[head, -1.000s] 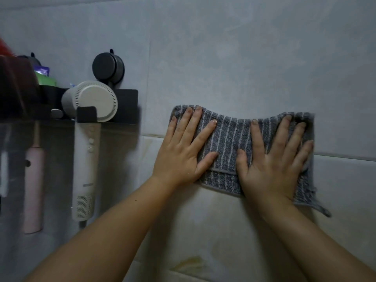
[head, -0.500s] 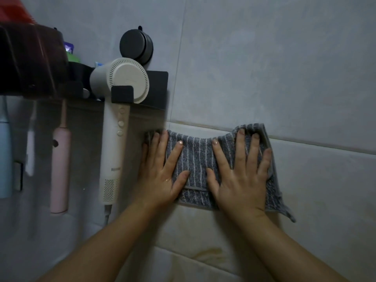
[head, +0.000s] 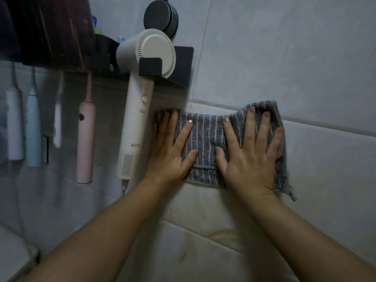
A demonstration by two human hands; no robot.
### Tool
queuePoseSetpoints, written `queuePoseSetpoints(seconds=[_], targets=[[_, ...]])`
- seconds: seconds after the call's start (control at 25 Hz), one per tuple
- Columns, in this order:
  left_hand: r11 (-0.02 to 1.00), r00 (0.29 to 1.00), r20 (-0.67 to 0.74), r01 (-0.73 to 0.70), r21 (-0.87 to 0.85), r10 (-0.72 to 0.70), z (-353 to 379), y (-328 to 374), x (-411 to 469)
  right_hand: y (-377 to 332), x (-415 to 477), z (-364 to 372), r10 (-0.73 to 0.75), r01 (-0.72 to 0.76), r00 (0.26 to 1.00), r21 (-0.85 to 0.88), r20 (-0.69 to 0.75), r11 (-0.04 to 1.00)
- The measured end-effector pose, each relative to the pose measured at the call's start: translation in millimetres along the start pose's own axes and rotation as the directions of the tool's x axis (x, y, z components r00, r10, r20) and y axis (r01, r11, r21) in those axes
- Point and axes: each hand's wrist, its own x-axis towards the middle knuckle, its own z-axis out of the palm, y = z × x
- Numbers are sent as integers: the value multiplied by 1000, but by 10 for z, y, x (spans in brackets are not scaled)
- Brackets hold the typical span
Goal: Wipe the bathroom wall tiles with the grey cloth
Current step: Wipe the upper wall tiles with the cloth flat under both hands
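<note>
A grey striped cloth (head: 207, 135) lies flat against the pale wall tiles (head: 284, 58), just below a horizontal grout line. My left hand (head: 173, 151) presses its left part with fingers spread and straight. My right hand (head: 250, 153) presses the right part the same way, fingertips at the cloth's top edge. A loose corner of the cloth hangs down at the lower right. The cloth's left edge is almost touching a hair dryer.
A cream hair dryer (head: 140, 102) hangs in a black wall holder (head: 179, 66) right beside my left hand. Several electric toothbrushes (head: 85, 139) hang further left under a dark shelf (head: 50, 31). Yellowish stains (head: 219, 235) mark the tile below.
Both hands have slid the cloth left along the wall and a little down, from well right of the dryer to right beside it. The cloth has bunched narrower.
</note>
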Motion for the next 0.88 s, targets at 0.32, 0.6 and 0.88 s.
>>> queuePoseSetpoints(seconds=[0.32,0.6,0.88], targets=[[996,998,16,-55,74,54,260,-163,-1094,-420,-1085,195,-236,230,969,85,70,970],[990,998,36,-48,136,43,353,202,-1487,-104,-1489,139,-292,284,951,88,100,955],[986,985,-55,-163,41,165,231,1043,-139,1001,-598,-158,-42,41,997,-15,-62,999]])
